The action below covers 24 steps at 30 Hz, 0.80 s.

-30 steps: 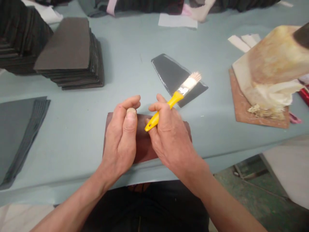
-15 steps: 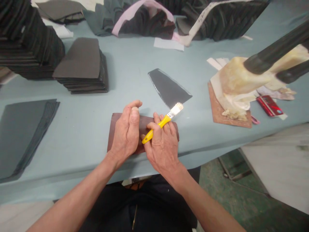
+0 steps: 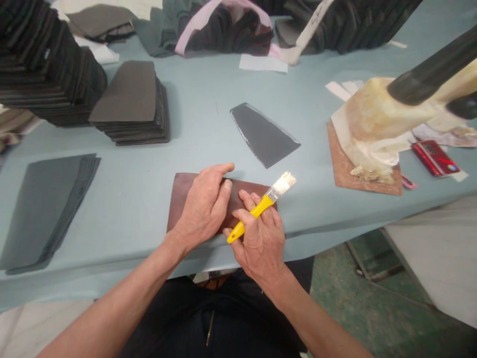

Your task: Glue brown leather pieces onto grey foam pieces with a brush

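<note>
A dark brown leather-like panel (image 3: 181, 195) lies near the table's front edge, partly covered by both hands. My left hand (image 3: 207, 201) rests on its middle, index finger stretched out and thumb alongside, holding nothing. At the panel's right part, my right hand (image 3: 261, 241) has its fingertips on the surface and keeps a paintbrush (image 3: 257, 211) tucked between its fingers. The brush has a yellow handle and pale, clumped bristles pointing up to the right. Just beyond lies a dark grey tapered piece (image 3: 265, 134) with whitish, shiny strips along two edges.
Stacks of dark panels (image 3: 126, 94) stand at the left, with a fanned pile (image 3: 40, 209) nearer. A stained pale container (image 3: 372, 109) with black handles sits on a brown board (image 3: 346, 174) at right, beside a red box (image 3: 435, 158). Bundled dark pieces (image 3: 238, 32) line the back.
My left hand has slid right across the panel. My right hand, with the brush, has come slightly toward me and right. The view has shifted a little.
</note>
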{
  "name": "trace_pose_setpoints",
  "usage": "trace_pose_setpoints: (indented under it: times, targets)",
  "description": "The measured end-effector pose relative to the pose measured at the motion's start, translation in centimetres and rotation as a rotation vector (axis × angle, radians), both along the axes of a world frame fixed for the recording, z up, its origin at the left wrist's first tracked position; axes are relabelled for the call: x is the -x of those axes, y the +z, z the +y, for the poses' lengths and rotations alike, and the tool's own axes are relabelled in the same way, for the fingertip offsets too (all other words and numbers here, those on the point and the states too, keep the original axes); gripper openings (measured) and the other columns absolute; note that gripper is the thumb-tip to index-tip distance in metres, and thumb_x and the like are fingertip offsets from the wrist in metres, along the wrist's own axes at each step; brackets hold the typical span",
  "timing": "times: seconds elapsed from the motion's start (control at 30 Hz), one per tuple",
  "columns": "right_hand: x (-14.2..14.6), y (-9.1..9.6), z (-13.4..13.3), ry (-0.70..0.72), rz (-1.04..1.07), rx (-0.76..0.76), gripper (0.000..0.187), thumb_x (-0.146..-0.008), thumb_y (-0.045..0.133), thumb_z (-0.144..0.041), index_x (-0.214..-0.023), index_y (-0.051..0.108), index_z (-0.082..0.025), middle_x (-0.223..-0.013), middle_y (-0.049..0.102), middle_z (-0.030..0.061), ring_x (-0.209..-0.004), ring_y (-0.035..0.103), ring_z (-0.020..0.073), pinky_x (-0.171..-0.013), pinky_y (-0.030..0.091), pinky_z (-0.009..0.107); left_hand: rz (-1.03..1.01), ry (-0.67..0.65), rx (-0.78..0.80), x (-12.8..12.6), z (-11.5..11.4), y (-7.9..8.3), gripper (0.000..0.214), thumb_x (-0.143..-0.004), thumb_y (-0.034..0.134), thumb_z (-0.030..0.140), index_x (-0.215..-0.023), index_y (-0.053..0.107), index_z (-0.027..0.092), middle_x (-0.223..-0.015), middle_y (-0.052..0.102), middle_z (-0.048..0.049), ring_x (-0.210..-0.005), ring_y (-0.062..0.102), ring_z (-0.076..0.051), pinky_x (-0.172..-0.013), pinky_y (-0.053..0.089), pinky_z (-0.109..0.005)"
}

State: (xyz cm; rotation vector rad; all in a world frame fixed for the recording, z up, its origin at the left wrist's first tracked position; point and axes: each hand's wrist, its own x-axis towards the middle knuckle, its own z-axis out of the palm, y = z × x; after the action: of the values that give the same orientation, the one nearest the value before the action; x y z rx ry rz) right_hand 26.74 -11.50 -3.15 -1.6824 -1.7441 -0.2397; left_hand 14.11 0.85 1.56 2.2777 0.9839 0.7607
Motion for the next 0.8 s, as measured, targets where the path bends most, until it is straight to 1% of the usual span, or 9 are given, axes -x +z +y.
trace_pose_setpoints:
  times: [0.13, 0.23, 0.33, 0.47, 0.63, 0.7, 0.8]
  targets:
    - [-0.1, -0.6, -0.7, 0.015, -0.032, -0.03, 0.025, -0.108, 0.061, -0.038, -0.125, 0.057, -0.02, -0.149, 0.068, 0.0182, -0.145, 0.061, 0.0314, -0.12, 0.043, 0.046, 0.124, -0.083, -0.108, -0.1, 0.2, -0.1, 0.042, -0.112, 0.036, 0.025, -0.144, 0.06, 0.013, -0.144, 0.071, -0.0156, -0.138, 0.063, -0.027, -0.12, 0.047, -0.049]
    - [-0.2, -0.9, -1.1, 0.024, -0.047, -0.034, 0.023, -0.108, 0.061, -0.037, -0.124, 0.058, -0.021, -0.151, 0.067, 0.0176, -0.148, 0.059, 0.0308, -0.122, 0.042, 0.045, 0.212, -0.138, -0.145, -0.2, 0.3, -0.1, 0.044, -0.111, 0.035, 0.025, -0.144, 0.061, 0.012, -0.148, 0.07, -0.0157, -0.141, 0.06, -0.032, -0.124, 0.043, -0.054]
    - [-0.3, -1.3, -1.3, 0.022, -0.041, -0.07, 0.021, -0.109, 0.059, -0.038, -0.123, 0.058, -0.022, -0.15, 0.068, 0.0162, -0.151, 0.057, 0.0294, -0.122, 0.044, 0.045, 0.298, -0.144, -0.165, -0.4, 0.2, 0.0, 0.046, -0.111, 0.034, 0.026, -0.146, 0.061, 0.013, -0.15, 0.069, -0.0147, -0.145, 0.058, -0.035, -0.125, 0.039, -0.059]
    - [-0.8, -1.6, -1.5, 0.041, -0.047, -0.119, 0.018, -0.11, 0.059, -0.037, -0.121, 0.058, -0.023, -0.148, 0.07, 0.0149, -0.151, 0.058, 0.0276, -0.121, 0.047, 0.043, 0.368, -0.132, -0.195, -0.8, -0.1, -0.2, 0.046, -0.111, 0.031, 0.028, -0.145, 0.06, 0.014, -0.149, 0.069, -0.0156, -0.148, 0.055, -0.036, -0.127, 0.035, -0.062]
    - [-1.9, -1.7, -1.6, 0.119, -0.041, -0.124, 0.021, -0.106, 0.065, -0.035, -0.121, 0.058, -0.023, -0.147, 0.07, 0.0149, -0.15, 0.059, 0.0282, -0.119, 0.05, 0.044, 0.443, -0.173, -0.245, -1.0, -0.2, -0.7, 0.052, -0.112, 0.032, 0.03, -0.156, 0.052, 0.011, -0.165, 0.056, -0.0188, -0.16, 0.044, -0.039, -0.134, 0.026, -0.063]
    - [-2.4, -1.6, -1.6, 0.15, -0.011, -0.136, 0.022, -0.105, 0.067, -0.035, -0.121, 0.058, -0.023, -0.145, 0.072, 0.0143, -0.148, 0.061, 0.0275, -0.119, 0.051, 0.044, 0.438, -0.223, -0.256, -0.8, 0.0, -0.9, 0.054, -0.112, 0.033, 0.029, -0.16, 0.049, 0.012, -0.17, 0.05, -0.0187, -0.164, 0.039, -0.038, -0.135, 0.024, -0.063]
    - [-3.0, -1.4, -1.6, 0.18, 0.068, -0.149, 0.024, -0.104, 0.067, -0.037, -0.121, 0.057, -0.024, -0.14, 0.074, 0.0135, -0.143, 0.065, 0.0269, -0.118, 0.054, 0.045, 0.437, -0.332, -0.26, -0.1, 0.2, -0.9, 0.057, -0.112, 0.033, 0.031, -0.165, 0.043, 0.012, -0.176, 0.042, -0.0191, -0.168, 0.032, -0.038, -0.137, 0.022, -0.06]
